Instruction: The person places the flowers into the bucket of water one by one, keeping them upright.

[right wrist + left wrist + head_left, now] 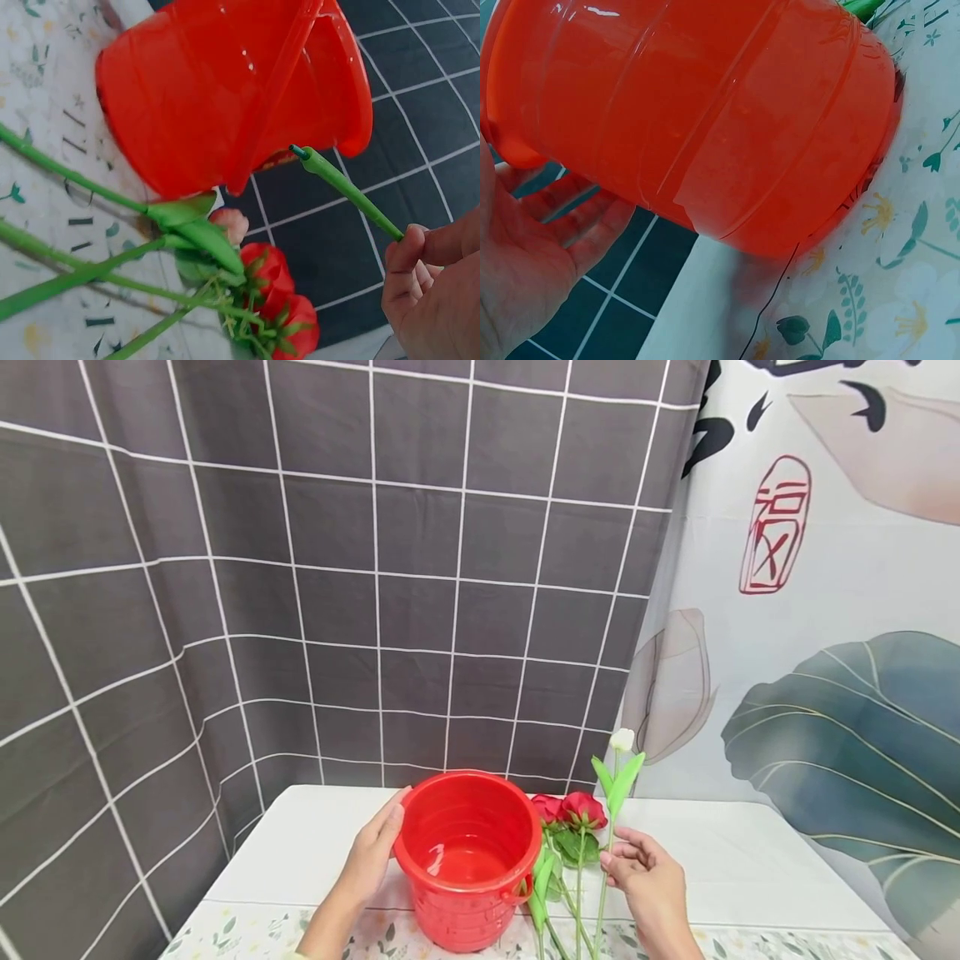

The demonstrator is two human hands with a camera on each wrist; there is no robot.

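Note:
A red bucket [468, 906] stands upright on the table, its inside bare of flowers. My left hand [375, 843] rests at the left of its rim, and the left wrist view shows the fingers [604, 232] fairly straight against the outer wall. To the bucket's right, my right hand [645, 881] pinches the stem of a white tulip [622, 740] between thumb and fingers. The tulip points up, with green leaves below its head. In the right wrist view, its stem [352, 191] ends in a dark tip beside the bucket; its bloom is out of that view.
Red roses [583, 811] and another green-leaved flower [199, 236] lie on the table beside the bucket, stems toward me. A floral cloth [727, 943] covers the near part of the white table [300, 827]. Behind hangs a dark checked curtain [420, 627], with a printed cloth [825, 610] at right.

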